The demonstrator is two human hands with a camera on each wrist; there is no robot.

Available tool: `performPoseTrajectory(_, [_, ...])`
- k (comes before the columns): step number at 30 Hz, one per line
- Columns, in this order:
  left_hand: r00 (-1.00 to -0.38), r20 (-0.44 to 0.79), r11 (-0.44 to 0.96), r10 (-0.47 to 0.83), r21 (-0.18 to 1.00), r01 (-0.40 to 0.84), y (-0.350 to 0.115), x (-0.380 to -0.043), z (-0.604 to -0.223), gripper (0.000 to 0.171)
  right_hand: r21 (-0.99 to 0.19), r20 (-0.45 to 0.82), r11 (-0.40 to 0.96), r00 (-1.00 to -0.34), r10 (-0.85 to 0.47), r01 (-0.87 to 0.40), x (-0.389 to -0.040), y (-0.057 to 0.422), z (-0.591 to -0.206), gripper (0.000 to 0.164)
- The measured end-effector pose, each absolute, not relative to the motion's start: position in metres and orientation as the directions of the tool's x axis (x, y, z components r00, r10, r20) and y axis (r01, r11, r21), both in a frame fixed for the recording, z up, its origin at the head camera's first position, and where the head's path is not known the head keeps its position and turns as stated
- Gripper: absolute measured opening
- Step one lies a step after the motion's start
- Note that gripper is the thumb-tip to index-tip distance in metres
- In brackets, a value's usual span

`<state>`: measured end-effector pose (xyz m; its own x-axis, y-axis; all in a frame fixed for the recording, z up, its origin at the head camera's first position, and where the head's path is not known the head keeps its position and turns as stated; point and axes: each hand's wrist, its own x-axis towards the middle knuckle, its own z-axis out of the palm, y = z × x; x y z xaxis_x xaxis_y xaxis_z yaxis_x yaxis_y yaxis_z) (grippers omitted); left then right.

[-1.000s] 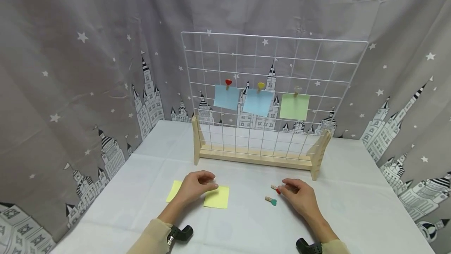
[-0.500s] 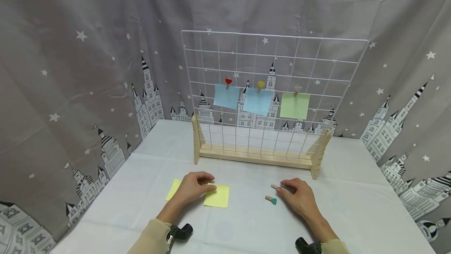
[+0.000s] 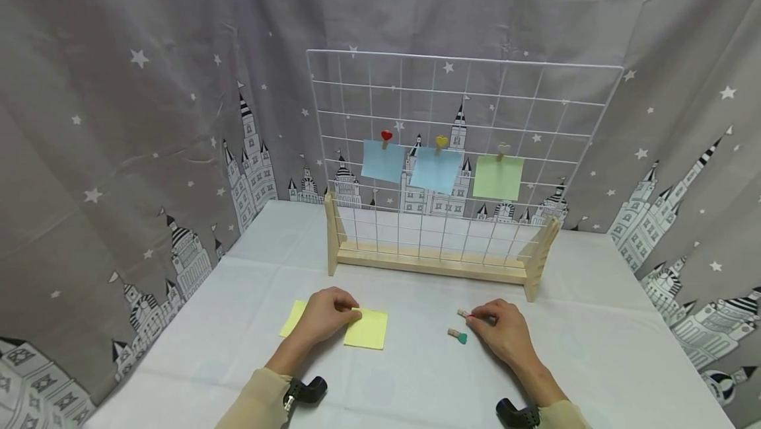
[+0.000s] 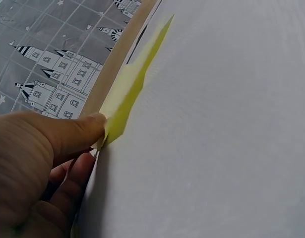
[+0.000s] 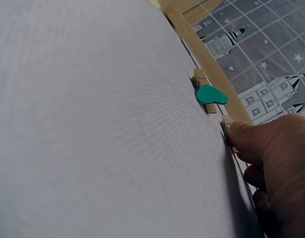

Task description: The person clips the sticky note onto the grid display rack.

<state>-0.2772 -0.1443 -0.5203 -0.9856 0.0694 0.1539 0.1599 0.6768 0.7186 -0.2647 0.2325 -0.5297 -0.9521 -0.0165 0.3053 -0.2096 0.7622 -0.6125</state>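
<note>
Paper (image 3: 366,330) in a thin yellow square lies on a white-covered table (image 3: 416,376); it is probably light, limp and easily creased, best taken by a corner or edge. With twelve o'clock at the top of the head view, the left hand (image 3: 324,315) is at its ten o'clock, thumb and fingers pinching it near that side.

At its three o'clock, well apart, the right hand (image 3: 501,331) pinches a small wooden clothespin with a red heart (image 3: 462,314), likely stiff and light, its heart mostly hidden. A wooden clothespin with a green heart (image 5: 207,93) lies near that one, toward six o'clock.

Past the left hand, at nine o'clock, a second yellow paper square (image 3: 291,318) shows partly. Toward one o'clock stands a white wire grid (image 3: 464,58) bearing two blue sheets (image 3: 382,161) and a pale green sheet (image 3: 498,178).
</note>
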Motion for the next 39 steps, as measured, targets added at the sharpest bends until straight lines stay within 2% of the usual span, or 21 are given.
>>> performPoseTrajectory(15, [-0.99,0.137,0.649,0.032,0.751,0.125,-0.145,-0.277,-0.519,0.007,-0.621,0.306,0.762,-0.952,0.017,-0.186,-0.264,0.231,-0.531,0.008])
performPoseTrajectory(25, [-0.99,0.137,0.616,0.047,0.776,0.136,-0.146,-0.279,-0.517,0.007,-0.725,0.172,0.687,-0.979,0.111,-0.049,-0.262,0.231,-0.523,0.008])
performPoseTrajectory(39, [-0.991,0.126,0.542,0.052,0.829,0.134,-0.144,-0.283,-0.505,0.008,-0.853,0.112,0.522,-0.977,0.182,-0.001,-0.265,0.238,-0.517,0.013])
